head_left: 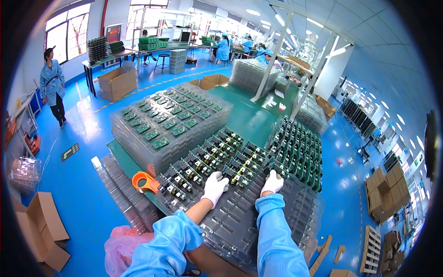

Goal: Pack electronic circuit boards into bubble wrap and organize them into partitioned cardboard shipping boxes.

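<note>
Circuit boards (pixel 241 167) stand in rows on the slotted tray (pixel 230 220) above the bench (pixel 267 116), with the curled left hand (pixel 215 188) and right hand (pixel 273 183) at their near edge, whether gripping I cannot tell, seemingly handling one row, which calls next for level, even movement.

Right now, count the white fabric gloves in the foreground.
2: one white glove on the left hand, the other on the right hand, both beside the rectangular green circuit boards. Any on the distant workers in blue are too small to make out.
</note>
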Tool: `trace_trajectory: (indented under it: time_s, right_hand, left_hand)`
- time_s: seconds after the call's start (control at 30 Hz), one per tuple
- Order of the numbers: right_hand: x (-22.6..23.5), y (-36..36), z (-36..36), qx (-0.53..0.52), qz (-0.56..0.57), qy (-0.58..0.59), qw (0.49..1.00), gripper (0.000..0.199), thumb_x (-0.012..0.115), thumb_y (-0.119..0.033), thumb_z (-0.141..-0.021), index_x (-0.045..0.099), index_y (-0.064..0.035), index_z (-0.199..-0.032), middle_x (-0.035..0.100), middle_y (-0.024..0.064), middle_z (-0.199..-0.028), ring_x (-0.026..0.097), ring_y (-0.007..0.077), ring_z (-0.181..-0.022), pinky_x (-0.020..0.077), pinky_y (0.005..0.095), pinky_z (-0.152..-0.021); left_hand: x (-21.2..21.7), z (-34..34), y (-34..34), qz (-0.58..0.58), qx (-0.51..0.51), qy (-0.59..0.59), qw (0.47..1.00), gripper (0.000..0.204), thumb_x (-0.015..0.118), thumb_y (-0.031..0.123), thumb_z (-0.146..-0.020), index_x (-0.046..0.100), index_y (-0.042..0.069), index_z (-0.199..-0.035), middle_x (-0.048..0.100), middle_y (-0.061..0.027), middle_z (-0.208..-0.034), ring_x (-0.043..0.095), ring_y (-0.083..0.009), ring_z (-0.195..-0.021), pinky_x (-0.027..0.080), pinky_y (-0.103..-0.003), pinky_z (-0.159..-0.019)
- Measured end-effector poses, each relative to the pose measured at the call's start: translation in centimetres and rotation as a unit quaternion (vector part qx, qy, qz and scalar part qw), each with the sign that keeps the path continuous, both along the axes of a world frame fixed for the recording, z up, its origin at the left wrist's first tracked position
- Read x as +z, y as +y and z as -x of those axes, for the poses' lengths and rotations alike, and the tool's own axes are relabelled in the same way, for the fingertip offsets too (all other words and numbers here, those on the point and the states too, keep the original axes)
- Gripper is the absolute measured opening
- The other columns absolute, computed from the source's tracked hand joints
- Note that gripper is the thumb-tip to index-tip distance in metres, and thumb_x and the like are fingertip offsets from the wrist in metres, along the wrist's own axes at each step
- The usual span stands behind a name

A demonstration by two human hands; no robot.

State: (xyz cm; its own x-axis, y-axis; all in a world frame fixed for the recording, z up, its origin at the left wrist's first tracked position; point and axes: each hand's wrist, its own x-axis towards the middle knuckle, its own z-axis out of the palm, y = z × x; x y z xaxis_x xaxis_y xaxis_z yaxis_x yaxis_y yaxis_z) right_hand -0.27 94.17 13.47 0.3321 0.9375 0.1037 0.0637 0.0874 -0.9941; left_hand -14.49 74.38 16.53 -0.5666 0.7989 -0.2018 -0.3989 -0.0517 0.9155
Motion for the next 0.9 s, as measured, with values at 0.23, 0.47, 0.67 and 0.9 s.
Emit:
trace_trajectory:
  time_s: [0.23, 0.47, 0.67, 0.9]
  right_hand:
    - [7.5, -3.9, -3.8, 0.087, -0.035, 0.144, 0.985, 0.03, 0.065, -0.02, -0.077, 0.053, -0.0009, -0.098, 0.058, 0.0107, -0.086, 0.056, 0.0181, -0.073, 0.0461, 0.0267, -0.064]
    - [12.6, -11.0, -12.7, 0.159, -0.072, 0.291, 0.941, 0.021, 0.06, -0.014, -0.083, 0.051, -0.0032, -0.099, 0.056, 0.0071, -0.087, 0.055, 0.0119, -0.07, 0.0447, 0.0219, -0.06]
    - [16.3, -19.1, -25.0, 0.115, -0.143, 0.195, 0.964, 0.019, 0.058, -0.013, -0.086, 0.052, -0.0019, -0.1, 0.055, 0.0073, -0.087, 0.054, 0.0118, -0.071, 0.0438, 0.0207, -0.061]
    - [20.8, -32.7, -40.1, -0.039, -0.2, 0.077, 0.976, 0.029, 0.054, -0.015, -0.087, 0.049, 0.0031, -0.109, 0.053, 0.0112, -0.093, 0.05, 0.0144, -0.074, 0.0413, 0.0224, -0.064]
  left_hand:
    - [-0.8, -2.1, 3.9, 0.187, 0.139, 0.411, 0.881, 0.049, 0.061, 0.012, -0.072, 0.045, -0.002, -0.116, 0.055, -0.0164, -0.104, 0.059, -0.0193, -0.076, 0.05, -0.03, -0.064]
    - [-0.6, -3.1, 2.8, 0.074, 0.219, 0.264, 0.937, 0.037, 0.063, 0.011, -0.067, 0.052, 0.001, -0.101, 0.056, -0.0126, -0.093, 0.056, -0.0202, -0.076, 0.047, -0.03, -0.068]
    - [4.4, -6.7, 1.0, -0.169, 0.175, 0.277, 0.929, 0.035, 0.064, 0.001, -0.068, 0.055, 0.0, -0.102, 0.057, -0.0095, -0.091, 0.054, -0.0158, -0.074, 0.046, -0.028, -0.068]
    - [13.7, -22.5, -2.3, -0.351, -0.233, -0.022, 0.907, 0.032, 0.057, 0.0, -0.081, 0.051, -0.002, -0.112, 0.058, -0.0097, -0.1, 0.055, -0.0114, -0.071, 0.047, -0.02, -0.059]
